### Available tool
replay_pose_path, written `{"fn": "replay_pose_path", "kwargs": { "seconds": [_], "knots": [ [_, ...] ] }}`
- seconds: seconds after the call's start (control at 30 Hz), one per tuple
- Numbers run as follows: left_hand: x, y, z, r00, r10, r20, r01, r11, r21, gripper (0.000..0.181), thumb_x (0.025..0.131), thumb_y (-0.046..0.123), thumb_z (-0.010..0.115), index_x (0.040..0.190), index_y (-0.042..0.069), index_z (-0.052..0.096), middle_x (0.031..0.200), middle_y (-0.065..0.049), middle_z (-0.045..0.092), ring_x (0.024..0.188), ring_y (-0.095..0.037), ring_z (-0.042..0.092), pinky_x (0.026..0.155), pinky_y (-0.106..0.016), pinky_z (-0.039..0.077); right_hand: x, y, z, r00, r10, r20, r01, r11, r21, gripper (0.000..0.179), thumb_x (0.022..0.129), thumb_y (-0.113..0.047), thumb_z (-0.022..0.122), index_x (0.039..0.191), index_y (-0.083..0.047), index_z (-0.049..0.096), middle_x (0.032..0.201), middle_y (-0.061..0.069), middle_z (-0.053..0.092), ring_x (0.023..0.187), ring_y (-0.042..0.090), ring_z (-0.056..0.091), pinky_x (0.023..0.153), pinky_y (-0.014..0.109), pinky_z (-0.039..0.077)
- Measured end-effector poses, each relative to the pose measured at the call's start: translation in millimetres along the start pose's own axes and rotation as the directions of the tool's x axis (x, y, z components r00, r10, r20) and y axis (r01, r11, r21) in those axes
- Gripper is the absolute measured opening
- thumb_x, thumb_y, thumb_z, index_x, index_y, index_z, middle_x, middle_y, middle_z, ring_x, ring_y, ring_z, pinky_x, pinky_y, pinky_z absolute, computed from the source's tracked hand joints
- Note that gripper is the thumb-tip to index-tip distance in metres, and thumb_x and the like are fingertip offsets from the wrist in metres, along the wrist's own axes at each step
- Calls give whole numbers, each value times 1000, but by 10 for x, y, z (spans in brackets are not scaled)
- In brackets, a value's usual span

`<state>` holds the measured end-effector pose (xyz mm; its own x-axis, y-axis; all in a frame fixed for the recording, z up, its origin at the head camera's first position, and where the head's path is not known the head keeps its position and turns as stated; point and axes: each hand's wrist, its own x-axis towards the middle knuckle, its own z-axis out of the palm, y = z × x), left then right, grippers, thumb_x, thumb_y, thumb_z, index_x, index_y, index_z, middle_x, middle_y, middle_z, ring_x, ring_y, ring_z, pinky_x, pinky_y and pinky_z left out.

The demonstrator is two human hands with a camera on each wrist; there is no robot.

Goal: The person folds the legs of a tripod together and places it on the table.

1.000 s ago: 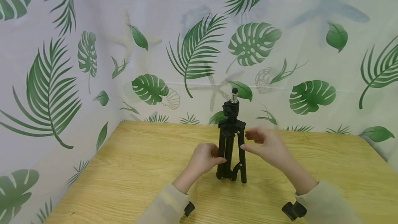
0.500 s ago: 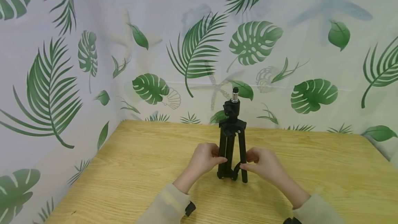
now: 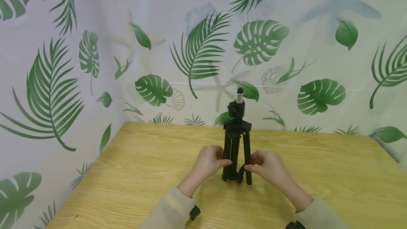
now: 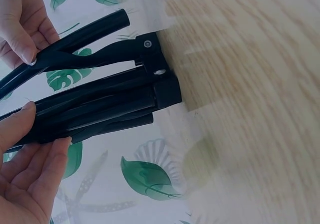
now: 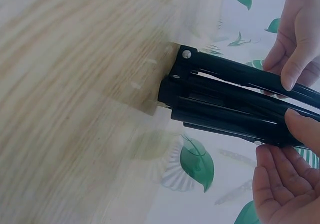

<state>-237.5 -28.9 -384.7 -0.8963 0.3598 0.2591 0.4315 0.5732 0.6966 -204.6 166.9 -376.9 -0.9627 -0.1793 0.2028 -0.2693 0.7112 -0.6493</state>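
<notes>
A black tripod [image 3: 236,129], folded nearly together, stands upright on the wooden table, a silver stud with a black tip at its top. My left hand [image 3: 207,162] grips the legs on the left side, thumb across the front. On the other side, my right hand [image 3: 271,168] pinches the right leg [image 3: 247,147] low down between thumb and fingers. That leg angles slightly away from the others, joined to the bottom hub by a short brace [image 4: 107,53]. In the right wrist view, the foot hub [image 5: 175,79] is close over the tabletop.
The table [image 3: 143,172] has a light wood grain. Behind it and to the left hangs a white cloth [image 3: 197,116] printed with green leaves. Dark wrist devices [image 3: 194,213] show at both sleeve cuffs.
My right hand has moved down from beside the upper part of the right leg and now pinches it lower. My left hand keeps its grip in the same place.
</notes>
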Motion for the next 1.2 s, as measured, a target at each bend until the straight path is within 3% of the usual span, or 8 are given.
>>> {"fn": "replay_pose_path", "kwargs": {
  "seconds": [0.8,1.03,1.2],
  "knots": [
    [1,-22,29,999,17,-31,-17,1000,-9,16,73,18,73,77,4,66,70,0,63,61,-7,56,54,-20,44,112,-84,98,999,29,-23,-29,999,15,17,74,-13,71,83,-2,63,77,4,64,69,18,59,58,31,48],
    [-9,-9,16,999,20,-37,-20,1000,-3,15,74,18,72,78,5,66,70,2,62,61,-5,55,54,-19,44,127,-86,93,1000,3,-25,-2,1000,9,16,73,-13,71,83,-2,64,77,4,64,69,18,60,60,32,48],
    [-9,-1,11,999,36,-28,-37,999,-7,13,75,16,71,78,4,67,70,2,63,61,-5,55,55,-19,44,118,-43,50,999,-43,21,42,998,45,20,73,-14,71,87,-1,64,81,7,64,75,21,61,66,37,48]
  ]
}}
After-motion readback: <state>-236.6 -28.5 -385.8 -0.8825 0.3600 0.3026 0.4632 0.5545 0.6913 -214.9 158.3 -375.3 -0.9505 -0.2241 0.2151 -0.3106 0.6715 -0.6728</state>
